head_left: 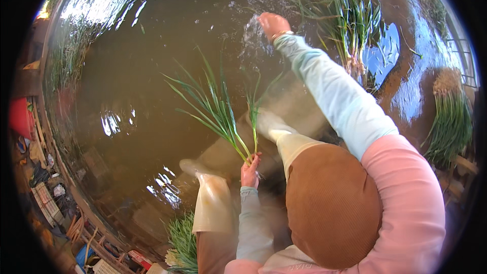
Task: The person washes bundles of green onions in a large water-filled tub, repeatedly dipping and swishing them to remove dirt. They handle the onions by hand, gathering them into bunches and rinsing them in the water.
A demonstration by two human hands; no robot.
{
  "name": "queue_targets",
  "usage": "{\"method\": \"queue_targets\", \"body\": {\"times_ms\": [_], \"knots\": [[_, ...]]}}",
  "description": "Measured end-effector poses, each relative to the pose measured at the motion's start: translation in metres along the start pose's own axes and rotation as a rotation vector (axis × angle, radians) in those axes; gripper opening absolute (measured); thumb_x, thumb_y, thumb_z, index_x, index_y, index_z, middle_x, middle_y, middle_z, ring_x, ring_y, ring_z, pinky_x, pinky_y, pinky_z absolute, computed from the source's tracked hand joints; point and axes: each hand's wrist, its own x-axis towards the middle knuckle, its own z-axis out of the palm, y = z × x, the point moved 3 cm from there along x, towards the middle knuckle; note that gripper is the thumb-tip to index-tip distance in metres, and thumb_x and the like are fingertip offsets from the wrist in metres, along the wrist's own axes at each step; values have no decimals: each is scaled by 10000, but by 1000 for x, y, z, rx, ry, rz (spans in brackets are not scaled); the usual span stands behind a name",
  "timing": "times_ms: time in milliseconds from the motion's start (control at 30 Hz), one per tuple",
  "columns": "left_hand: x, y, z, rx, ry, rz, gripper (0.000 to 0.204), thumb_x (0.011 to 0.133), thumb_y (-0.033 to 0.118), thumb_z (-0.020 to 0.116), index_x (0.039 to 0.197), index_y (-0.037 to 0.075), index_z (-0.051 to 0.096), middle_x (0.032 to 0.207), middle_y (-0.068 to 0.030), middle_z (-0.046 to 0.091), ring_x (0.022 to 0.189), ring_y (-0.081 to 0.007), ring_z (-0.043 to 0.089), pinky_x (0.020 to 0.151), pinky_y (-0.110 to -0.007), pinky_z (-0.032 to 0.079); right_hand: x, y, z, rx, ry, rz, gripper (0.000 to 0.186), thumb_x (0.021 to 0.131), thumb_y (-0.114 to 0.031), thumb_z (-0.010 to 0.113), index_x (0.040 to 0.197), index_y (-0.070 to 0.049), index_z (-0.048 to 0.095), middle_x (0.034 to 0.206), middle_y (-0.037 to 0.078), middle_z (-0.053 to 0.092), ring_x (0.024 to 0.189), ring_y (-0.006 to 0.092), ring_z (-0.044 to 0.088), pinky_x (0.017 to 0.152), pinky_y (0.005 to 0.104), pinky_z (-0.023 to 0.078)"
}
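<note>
My left hand [249, 171] is closed around the white-green lower stems of a few long-leaved green onions [223, 127], held upright in front of me between my legs. My right hand [274, 24] reaches out over the muddy water [127, 66], beside a splash, with its fingers curled; whatever they might hold is hidden. Right of that hand lies a large bunch of green onions [355, 30] with pale root ends, on the wet surface.
My brown-covered right knee [329, 203] and pale-booted left leg [213, 198] reach into the water. Loose leaves [76, 45] float along the far and left edges. Onion bundles [446, 122] sit at right and bottom [180, 241]. Clutter and a red object [20, 119] line the left ledge.
</note>
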Motion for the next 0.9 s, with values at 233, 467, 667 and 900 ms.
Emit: {"method": "queue_targets", "body": {"times_ms": [233,467,667,900], "knots": [[6,1,11,-73,-71,54,171,934,129,570,1082,50,605,1090,-38,633,887,-70,540,815,-215,411,-117,10,3,-69,-669,-272,361,827,-180,525,1156,-37,565,1165,216,587,1069,375,562,914,456,455],[4,-1,-5,-64,-38,55,178,933,131,572,1079,37,612,1065,-41,638,857,-68,529,794,-217,413,-77,61,27,-300,-341,-185,300,884,-240,440,865,-34,658,905,182,664,822,365,639,720,437,530],[8,15,13,-85,-44,5,187,937,157,576,1072,39,626,907,11,603,816,-60,514,726,-201,403,-93,-20,-5,76,-443,-285,239,832,-273,533,814,-97,693,811,105,686,746,280,664,675,370,539],[19,39,49,-191,-114,108,180,958,180,546,1065,44,597,929,-4,591,829,-76,528,735,-212,442,-223,-93,35,784,-1202,171,277,858,-371,602,851,-105,678,687,54,665,583,170,622,557,357,501]]}}
